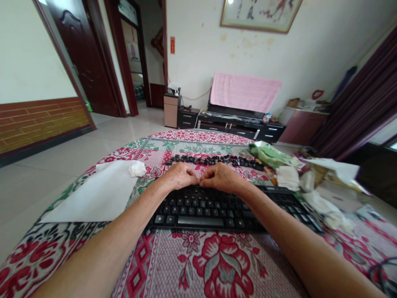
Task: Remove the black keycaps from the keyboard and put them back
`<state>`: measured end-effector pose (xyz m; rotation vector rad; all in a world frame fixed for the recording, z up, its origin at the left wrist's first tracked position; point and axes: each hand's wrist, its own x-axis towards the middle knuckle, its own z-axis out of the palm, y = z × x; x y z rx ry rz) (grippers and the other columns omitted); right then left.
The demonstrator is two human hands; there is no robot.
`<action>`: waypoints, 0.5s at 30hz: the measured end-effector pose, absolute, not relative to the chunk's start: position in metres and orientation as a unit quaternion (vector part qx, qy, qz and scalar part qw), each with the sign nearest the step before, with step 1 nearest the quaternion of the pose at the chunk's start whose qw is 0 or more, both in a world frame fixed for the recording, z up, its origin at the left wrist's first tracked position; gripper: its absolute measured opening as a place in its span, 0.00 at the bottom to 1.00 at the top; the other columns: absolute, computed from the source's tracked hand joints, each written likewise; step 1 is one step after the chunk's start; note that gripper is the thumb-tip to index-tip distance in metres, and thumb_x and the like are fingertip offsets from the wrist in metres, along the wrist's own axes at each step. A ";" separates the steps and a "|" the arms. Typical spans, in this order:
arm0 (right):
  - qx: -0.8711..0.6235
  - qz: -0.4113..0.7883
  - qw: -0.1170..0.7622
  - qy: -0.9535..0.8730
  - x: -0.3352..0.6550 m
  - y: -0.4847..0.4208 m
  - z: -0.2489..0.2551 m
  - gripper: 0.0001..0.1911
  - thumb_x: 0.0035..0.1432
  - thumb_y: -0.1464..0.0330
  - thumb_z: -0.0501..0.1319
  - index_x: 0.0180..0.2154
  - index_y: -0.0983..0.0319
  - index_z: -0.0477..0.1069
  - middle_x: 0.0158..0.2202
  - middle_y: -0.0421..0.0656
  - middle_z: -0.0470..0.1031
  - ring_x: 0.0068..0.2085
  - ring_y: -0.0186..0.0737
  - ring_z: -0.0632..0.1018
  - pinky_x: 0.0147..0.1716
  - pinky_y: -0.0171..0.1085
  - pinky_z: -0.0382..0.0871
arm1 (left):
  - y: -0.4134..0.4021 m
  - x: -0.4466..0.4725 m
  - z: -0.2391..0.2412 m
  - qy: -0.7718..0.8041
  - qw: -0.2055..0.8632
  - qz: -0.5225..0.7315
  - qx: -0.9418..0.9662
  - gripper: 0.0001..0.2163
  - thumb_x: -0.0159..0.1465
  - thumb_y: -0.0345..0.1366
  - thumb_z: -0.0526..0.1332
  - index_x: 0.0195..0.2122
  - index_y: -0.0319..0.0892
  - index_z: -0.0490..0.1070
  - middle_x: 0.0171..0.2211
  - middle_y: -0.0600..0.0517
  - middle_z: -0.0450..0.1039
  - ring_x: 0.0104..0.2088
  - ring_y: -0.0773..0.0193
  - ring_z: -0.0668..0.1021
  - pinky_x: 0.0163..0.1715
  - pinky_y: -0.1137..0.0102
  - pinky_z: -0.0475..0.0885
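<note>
A black computer keyboard (201, 222) lies on the patterned tablecloth in front of me, with keycaps on its lower rows and some bare key slots in its upper rows. My left hand (181, 177) and my right hand (221, 178) meet above its far edge. The fingers of both are pinched together, tip to tip. Whatever lies between them is too small or hidden to name. Just beyond the hands, loose black keycaps (214, 160) form a long row on the cloth.
To the left lie a white sheet of paper (96, 194) and a crumpled white tissue (137, 169). At the right are a green tissue pack (273, 155), folded tissues (288, 178) and other clutter. A cable (383, 273) shows at the lower right.
</note>
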<state>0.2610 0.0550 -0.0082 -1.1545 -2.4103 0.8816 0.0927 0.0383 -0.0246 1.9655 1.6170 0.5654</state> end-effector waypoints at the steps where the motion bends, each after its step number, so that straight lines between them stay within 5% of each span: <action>1: -0.403 0.311 0.164 -0.845 0.261 0.054 -0.008 0.08 0.39 0.68 0.57 0.24 0.64 0.72 0.19 0.38 0.70 0.21 0.28 0.66 0.18 0.28 0.57 | 0.039 0.093 -0.025 0.601 0.266 0.207 0.725 0.13 0.41 0.46 0.56 0.23 0.45 0.71 0.21 0.57 0.69 0.24 0.68 0.69 0.20 0.76 0.58; 9: -0.355 0.282 0.167 -0.875 0.272 0.065 -0.007 0.12 0.43 0.66 0.54 0.28 0.63 0.72 0.23 0.38 0.72 0.25 0.30 0.69 0.22 0.28 0.60 | 0.043 0.096 -0.027 0.619 0.262 0.179 0.719 0.13 0.40 0.46 0.56 0.22 0.43 0.71 0.18 0.56 0.67 0.21 0.69 0.67 0.18 0.76 0.57; 13: -0.462 0.107 0.255 -0.843 0.279 0.105 -0.003 0.14 0.45 0.64 0.52 0.31 0.61 0.72 0.26 0.39 0.73 0.28 0.33 0.70 0.26 0.30 0.60 | 0.042 0.096 -0.025 0.618 0.269 0.176 0.718 0.14 0.39 0.47 0.57 0.22 0.44 0.71 0.20 0.55 0.68 0.23 0.68 0.68 0.20 0.75 0.57; 15: -0.515 0.027 0.233 -0.824 0.278 0.128 -0.003 0.14 0.44 0.63 0.53 0.31 0.60 0.72 0.26 0.40 0.73 0.28 0.35 0.71 0.27 0.31 0.60 | 0.041 0.096 -0.023 0.619 0.268 0.176 0.717 0.13 0.40 0.46 0.57 0.22 0.44 0.71 0.20 0.55 0.68 0.23 0.68 0.68 0.20 0.75 0.58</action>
